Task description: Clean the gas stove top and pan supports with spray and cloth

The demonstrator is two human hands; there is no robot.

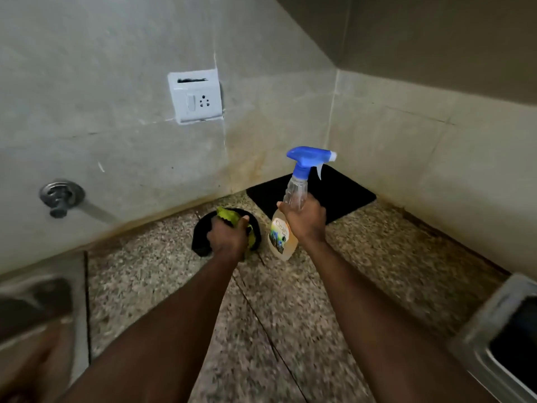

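Speckled granite counter (290,330), corner run, two walls behind.

Take the black mat (343,193) as your landmark: it lies flat on the counter, tucked into the corner where the walls meet. Just left of the mat and a little nearer you, a black round object (200,239) rests on the stone, with a green cloth (225,214) bunched on top of it. A thin dark seam crosses the granite, running from near that object toward you. Far left of the mat, the counter ends at a steel sink (37,303), blurred. Far right and well nearer you than the mat, a steel stove edge (494,321) sits on the counter, also blurred.
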